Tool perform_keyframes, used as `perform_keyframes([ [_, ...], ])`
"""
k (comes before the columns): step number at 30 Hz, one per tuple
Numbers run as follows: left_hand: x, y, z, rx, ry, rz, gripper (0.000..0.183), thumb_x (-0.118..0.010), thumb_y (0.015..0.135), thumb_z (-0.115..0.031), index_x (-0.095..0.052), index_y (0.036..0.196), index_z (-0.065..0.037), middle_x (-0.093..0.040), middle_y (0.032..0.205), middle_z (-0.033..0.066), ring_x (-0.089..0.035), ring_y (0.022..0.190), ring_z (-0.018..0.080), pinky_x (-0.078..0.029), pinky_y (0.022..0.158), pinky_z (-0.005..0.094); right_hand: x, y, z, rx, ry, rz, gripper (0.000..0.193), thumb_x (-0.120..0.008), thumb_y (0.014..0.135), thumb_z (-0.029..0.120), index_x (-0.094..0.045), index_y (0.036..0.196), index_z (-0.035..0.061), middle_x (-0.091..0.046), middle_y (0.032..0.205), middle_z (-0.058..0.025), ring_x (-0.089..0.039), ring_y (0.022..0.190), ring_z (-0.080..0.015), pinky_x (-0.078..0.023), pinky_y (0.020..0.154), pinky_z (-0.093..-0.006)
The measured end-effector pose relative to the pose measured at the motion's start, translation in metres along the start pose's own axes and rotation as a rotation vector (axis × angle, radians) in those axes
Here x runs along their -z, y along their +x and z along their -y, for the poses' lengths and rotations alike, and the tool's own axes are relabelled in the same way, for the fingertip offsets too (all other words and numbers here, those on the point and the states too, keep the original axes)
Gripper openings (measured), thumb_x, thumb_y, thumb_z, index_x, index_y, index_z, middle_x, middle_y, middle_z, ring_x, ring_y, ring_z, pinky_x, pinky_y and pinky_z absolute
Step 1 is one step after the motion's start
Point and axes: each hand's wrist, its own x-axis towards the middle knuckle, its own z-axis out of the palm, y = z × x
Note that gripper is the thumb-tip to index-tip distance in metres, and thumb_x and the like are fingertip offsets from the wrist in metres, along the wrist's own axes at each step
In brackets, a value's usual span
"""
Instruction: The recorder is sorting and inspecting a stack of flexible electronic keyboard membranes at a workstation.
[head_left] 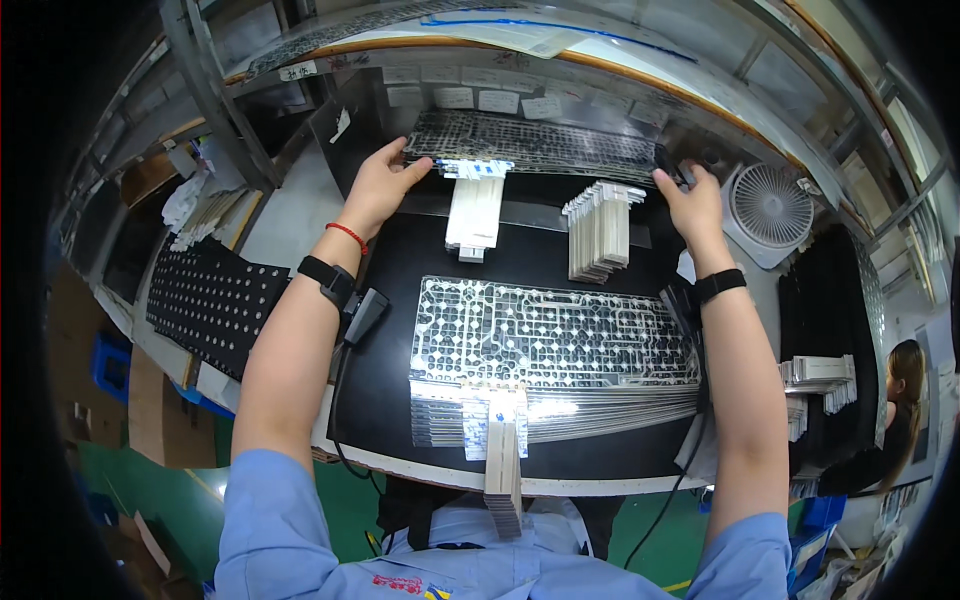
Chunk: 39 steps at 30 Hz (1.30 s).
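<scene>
A dark keyboard membrane sheet (540, 143), printed with fine circuit lines, stretches between my hands at the far side of the work surface. My left hand (382, 187) grips its left end, thumb near the front edge. At the right end, my right hand (695, 208) has its thumb and fingers closed around the corner, partly hidden. White tails (475, 215) hang forward from the far sheets, and a second fanned bunch of tails (600, 232) lies to their right. Nearer me sits a fanned stack of similar membranes (555, 335), its tails (503, 450) pointing over the front edge.
A black perforated sheet (215, 305) lies to the left. On the right are a white fan (770, 205) and black sheets with white tails (822, 375). A metal shelf (560, 50) runs across the back. Another person (903, 400) is at the far right.
</scene>
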Motion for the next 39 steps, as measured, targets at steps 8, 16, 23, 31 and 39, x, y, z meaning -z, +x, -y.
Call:
perform_keyframes([
  [8,-0.006,0.002,-0.007,0.075,0.058,-0.077,0.049,-0.072,0.092,-0.021,-0.059,0.134,-0.001,-0.048,0.084,-0.0052,-0.043,0.075,0.0065,-0.039,0.07,0.021,-0.007,-0.002,0.001,0.002,0.056,0.103,0.067,-0.075,0.087,0.024,-0.047,0.136,-0.0118,-0.053,0.138,-0.0265,-0.052,0.129,-0.029,-0.039,0.107,-0.0343],
  [16,-0.007,0.004,0.001,0.085,0.129,-0.076,0.064,-0.073,0.091,-0.028,-0.049,0.143,0.0,-0.049,0.079,-0.0036,-0.047,0.073,0.0076,-0.042,0.07,0.0225,-0.008,-0.008,-0.003,0.245,-0.113,-0.192,0.055,-0.079,0.082,0.022,-0.058,0.124,-0.0074,-0.065,0.121,-0.0198,-0.063,0.11,-0.0291,-0.048,0.095,-0.0353],
  [23,0.015,0.0,-0.015,0.107,-0.435,-0.054,0.028,-0.063,0.098,-0.027,-0.059,0.11,-0.002,-0.047,0.073,-0.0054,-0.044,0.065,0.0044,-0.036,0.058,0.0205,0.061,-0.083,0.082,0.131,0.129,0.641,0.02,-0.071,0.09,0.018,-0.066,0.097,-0.0005,-0.064,0.08,-0.0041,-0.06,0.074,-0.0119,-0.05,0.07,-0.0262],
  [31,-0.002,-0.029,-0.052,0.18,-0.379,0.43,0.023,-0.053,0.103,-0.028,-0.063,0.109,-0.008,-0.051,0.075,-0.0054,-0.047,0.068,0.0043,-0.039,0.06,0.0191,0.049,-0.123,0.053,0.296,-0.076,0.784,0.041,-0.078,0.079,0.022,-0.065,0.109,-0.0025,-0.065,0.104,-0.0169,-0.063,0.098,-0.0341,-0.05,0.087,-0.0385],
  [39,-0.005,-0.037,-0.054,0.218,-0.389,0.474,0.022,-0.053,0.102,-0.029,-0.06,0.109,-0.01,-0.052,0.079,-0.0053,-0.048,0.07,0.0051,-0.04,0.063,0.0195,0.045,-0.129,0.04,0.319,-0.021,0.719,0.039,-0.08,0.076,0.02,-0.065,0.105,-0.0014,-0.064,0.102,-0.0146,-0.061,0.1,-0.0331,-0.049,0.088,-0.038],
])
